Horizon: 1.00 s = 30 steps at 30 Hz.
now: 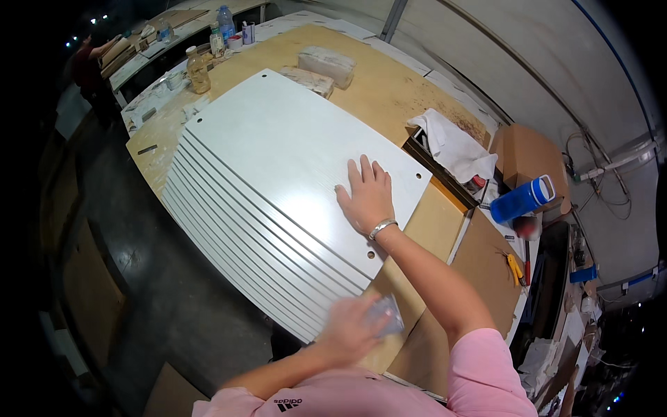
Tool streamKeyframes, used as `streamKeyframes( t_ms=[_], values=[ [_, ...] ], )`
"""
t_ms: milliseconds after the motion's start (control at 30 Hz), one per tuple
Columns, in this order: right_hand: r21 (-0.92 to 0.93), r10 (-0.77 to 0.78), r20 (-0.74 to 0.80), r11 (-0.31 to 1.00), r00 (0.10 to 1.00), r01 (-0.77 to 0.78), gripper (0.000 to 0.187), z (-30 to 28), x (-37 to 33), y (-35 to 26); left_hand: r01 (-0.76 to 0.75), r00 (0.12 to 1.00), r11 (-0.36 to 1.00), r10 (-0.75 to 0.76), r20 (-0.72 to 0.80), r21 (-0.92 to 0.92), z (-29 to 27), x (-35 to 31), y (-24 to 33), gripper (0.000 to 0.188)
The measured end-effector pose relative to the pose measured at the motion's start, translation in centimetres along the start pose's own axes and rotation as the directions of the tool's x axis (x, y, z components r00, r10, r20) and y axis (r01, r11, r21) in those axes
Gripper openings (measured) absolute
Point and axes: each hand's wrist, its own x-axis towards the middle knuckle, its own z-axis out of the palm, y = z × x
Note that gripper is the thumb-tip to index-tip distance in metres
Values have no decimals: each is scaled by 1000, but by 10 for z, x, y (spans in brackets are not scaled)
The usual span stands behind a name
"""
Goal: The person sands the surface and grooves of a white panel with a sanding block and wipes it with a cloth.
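Observation:
A stack of several white painted panels (pixel 292 146) lies fanned out on the workbench, their near-left edges showing as steps. Small round holes sit near the corners of the top one. My right hand (pixel 368 198), with a silver bracelet at the wrist, rests flat on that top panel, fingers spread. Blurred by motion, my left hand (pixel 347 330) is at the near corner of the stack. Its fingers are closed round a grey pad (pixel 388 316), whose exact kind I cannot make out.
Wrapped blocks (pixel 326 64) lie beyond the panels. At the right are a white cloth (pixel 455 146) over a tray, a blue water bottle (pixel 517 200), yellow-handled pliers (pixel 515 270) and a cardboard box (pixel 531 156). Bottles (pixel 198 71) stand far left; a person (pixel 90 66) works beyond.

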Motion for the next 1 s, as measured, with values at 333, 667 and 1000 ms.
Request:
streamKeyframes(
  t_ms=[333,667,1000],
  values=[
    [119,-9,-15,993,1000,11,65,-7,4,-17,746,589,566,-316,-743,351,-227,-23,-311,65],
    [100,19,-6,995,1000,-18,65,-12,0,-5,419,865,787,-194,-462,454,-206,0,-283,66],
    [102,0,-35,995,999,4,66,-7,6,-7,679,652,665,-352,-671,311,-281,12,-367,64]
  ],
)
